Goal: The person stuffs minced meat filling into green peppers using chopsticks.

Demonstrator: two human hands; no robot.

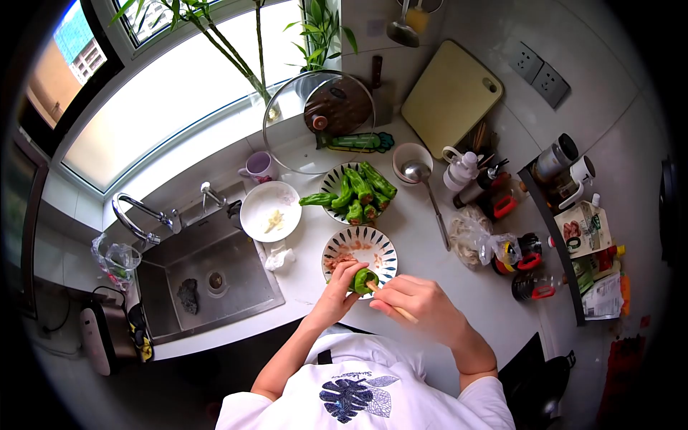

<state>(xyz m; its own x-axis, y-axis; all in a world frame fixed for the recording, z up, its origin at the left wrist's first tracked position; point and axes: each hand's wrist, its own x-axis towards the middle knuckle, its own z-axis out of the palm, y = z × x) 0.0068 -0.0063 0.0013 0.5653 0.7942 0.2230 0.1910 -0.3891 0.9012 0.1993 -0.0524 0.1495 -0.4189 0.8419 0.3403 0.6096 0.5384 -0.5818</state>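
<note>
My left hand (335,297) is wrapped round a green pepper (365,280), whose open end faces my right hand. In my right hand (419,301) is a thin wooden stick (401,312), its tip at or inside the pepper's opening. Just beyond my hands lies a patterned plate (388,256) with pinkish minced filling (344,259) on its left part. Behind it, several green peppers (358,188) are heaped on a second patterned plate (331,177). To the left, a white bowl (252,208) contains a pale chopped substance (274,220).
A steel sink (236,276) with a faucet (136,208) is at the left. A purple mug (259,167), glass lid (269,122) and cutting board (448,100) stand behind. A ladle (436,211) rests in a small bowl (405,153). Bottles (534,287) line the right.
</note>
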